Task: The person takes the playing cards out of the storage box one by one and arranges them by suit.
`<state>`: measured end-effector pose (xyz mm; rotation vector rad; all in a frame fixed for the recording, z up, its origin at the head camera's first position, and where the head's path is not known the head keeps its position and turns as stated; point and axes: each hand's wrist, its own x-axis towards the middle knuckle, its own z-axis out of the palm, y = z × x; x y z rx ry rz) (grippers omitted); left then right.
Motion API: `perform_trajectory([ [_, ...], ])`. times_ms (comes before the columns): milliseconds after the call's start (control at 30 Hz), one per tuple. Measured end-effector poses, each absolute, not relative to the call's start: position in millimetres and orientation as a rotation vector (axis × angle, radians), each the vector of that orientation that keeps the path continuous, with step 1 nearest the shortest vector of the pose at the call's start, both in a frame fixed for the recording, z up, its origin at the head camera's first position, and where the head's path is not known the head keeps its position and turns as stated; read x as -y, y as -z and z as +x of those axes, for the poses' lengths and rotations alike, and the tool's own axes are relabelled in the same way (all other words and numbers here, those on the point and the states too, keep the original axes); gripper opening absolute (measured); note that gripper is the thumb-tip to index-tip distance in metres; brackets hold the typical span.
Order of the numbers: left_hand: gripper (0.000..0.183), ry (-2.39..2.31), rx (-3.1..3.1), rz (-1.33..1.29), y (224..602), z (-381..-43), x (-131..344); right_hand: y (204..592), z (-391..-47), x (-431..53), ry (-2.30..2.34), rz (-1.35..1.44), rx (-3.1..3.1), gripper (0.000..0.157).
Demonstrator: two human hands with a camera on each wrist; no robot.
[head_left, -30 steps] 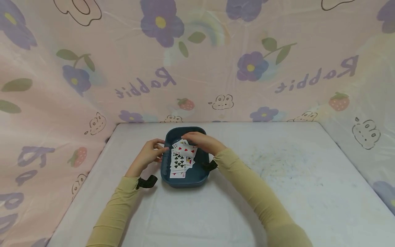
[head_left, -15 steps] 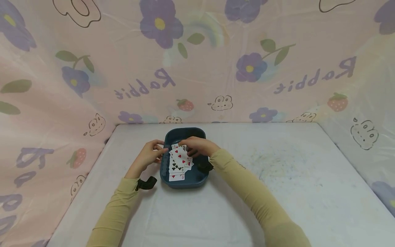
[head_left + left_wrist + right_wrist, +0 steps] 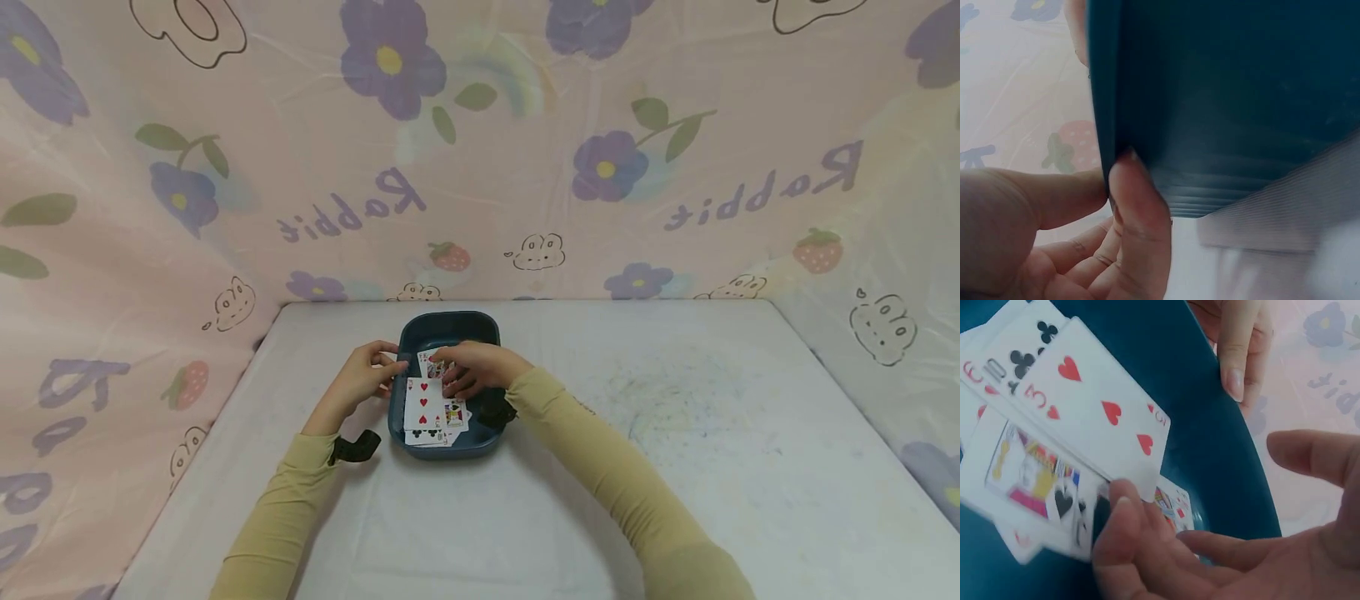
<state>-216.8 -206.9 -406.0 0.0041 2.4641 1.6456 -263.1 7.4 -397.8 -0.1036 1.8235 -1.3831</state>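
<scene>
A dark blue basin (image 3: pixel 483 440) stands on the white table with several face-up playing cards in it. My left hand (image 3: pixel 365 375) pinches its left rim; in the left wrist view the thumb and a bent finger (image 3: pixel 1141 212) lie on either side of the wall. The three of hearts (image 3: pixel 1094 406) lies on top of the pile, over a ten of clubs (image 3: pixel 1022 362) and a king of spades (image 3: pixel 1035 481). Over the cards is my right hand (image 3: pixel 480 367), its fingertips touching the three's edge and its thumb apart. Another face card (image 3: pixel 1175 509) is partly hidden under its fingers.
The white table (image 3: pixel 637 483) runs back to a flower-patterned curtain (image 3: pixel 510 167), which also hangs at both sides. Faint coloured smudges (image 3: pixel 675 400) mark the cloth at the right. A black wrist mount (image 3: pixel 356 447) sits at the left cuff.
The three of hearts has turned and slid toward the near left of the basin, with the pile under it shifting nearer. My right hand has come slightly nearer; the left stays on the rim.
</scene>
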Motion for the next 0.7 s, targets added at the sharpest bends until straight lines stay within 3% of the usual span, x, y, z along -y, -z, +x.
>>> perform_trajectory([
  [100, 0.046, -1.641, -2.466, 0.01, 406.2, -216.2, 207.4, 401.4, -262.6, -5.7, 1.36, -0.133, -1.83, 0.047],
  [433, 0.044, -1.636, -2.479, 0.016, 408.7, -217.7, 208.0, 404.6, -263.5, -2.7, 1.225, -0.286, -1.852, 0.008],
  [700, 0.044, -1.628, -2.48, 0.023, 408.3, -217.9, 208.3, 401.8, -261.3, -4.2, 1.201, -0.361, -1.947, 0.013],
])
